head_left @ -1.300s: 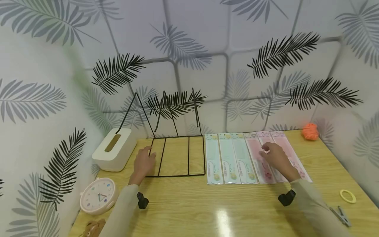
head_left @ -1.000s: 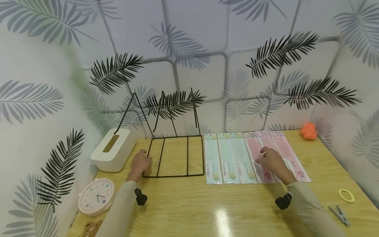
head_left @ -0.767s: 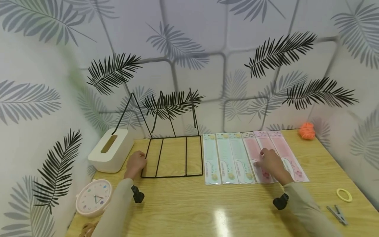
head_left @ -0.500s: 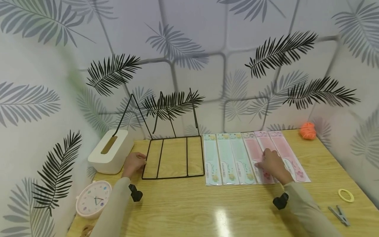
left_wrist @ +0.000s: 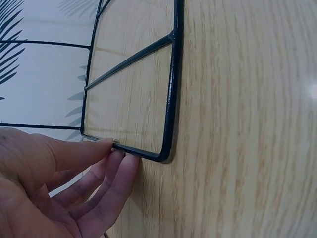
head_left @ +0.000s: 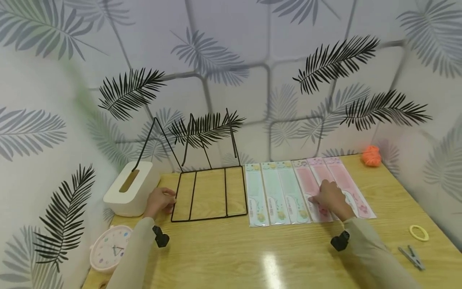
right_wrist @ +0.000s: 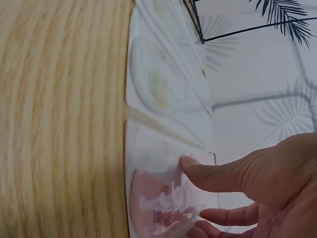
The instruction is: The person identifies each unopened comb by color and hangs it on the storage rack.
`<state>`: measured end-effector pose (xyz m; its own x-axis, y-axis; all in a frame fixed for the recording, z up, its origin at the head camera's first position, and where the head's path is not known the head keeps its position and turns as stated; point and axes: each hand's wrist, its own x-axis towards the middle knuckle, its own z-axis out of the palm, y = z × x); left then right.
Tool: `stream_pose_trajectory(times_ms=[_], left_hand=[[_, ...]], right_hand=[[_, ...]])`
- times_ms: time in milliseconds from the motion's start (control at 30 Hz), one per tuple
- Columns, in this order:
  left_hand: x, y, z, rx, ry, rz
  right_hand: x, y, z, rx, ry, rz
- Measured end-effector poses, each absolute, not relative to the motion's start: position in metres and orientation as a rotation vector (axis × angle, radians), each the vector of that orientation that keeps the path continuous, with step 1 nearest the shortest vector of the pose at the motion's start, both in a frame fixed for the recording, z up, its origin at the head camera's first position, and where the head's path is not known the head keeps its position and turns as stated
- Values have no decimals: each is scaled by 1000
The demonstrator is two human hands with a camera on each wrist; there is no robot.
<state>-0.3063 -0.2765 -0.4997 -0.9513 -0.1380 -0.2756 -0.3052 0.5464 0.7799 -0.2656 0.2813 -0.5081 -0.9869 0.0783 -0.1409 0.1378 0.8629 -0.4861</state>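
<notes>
A black wire rack (head_left: 226,192) lies on the table with its prongs standing up at the back. My left hand (head_left: 159,199) is at its left side, and in the left wrist view the thumb and fingers (left_wrist: 130,166) pinch the thin side wire near the corner. To the right of the rack lie long flat plastic packets, several in all, some green (head_left: 257,192) and some pink (head_left: 341,168). My right hand (head_left: 332,197) is over the pink ones. In the right wrist view its thumb and fingertips pinch the crinkled film of a pink packet (right_wrist: 153,198).
A white tissue box (head_left: 131,188) stands behind my left hand, a pink clock (head_left: 110,249) nearer. An orange yarn ball (head_left: 371,155) sits at the back right. A yellow ring (head_left: 419,233) and grey pliers-like clip (head_left: 411,257) lie at the right. Patterned walls border the table.
My left hand has moved from above the rack's left side to pinch its side wire. The right hand has come down onto a pink packet. The head view has shifted slightly.
</notes>
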Motion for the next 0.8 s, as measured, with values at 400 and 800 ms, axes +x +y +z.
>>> stream_pose_trajectory(times_ms=[400,800], left_hand=[[-309,-278,-498,-414,2582,1323],[-308,-279,-498,-392,2574,1335]], right_hand=[[-276,275,-512,224,2904,-711],[-279,300,-495,86,2779,-951]])
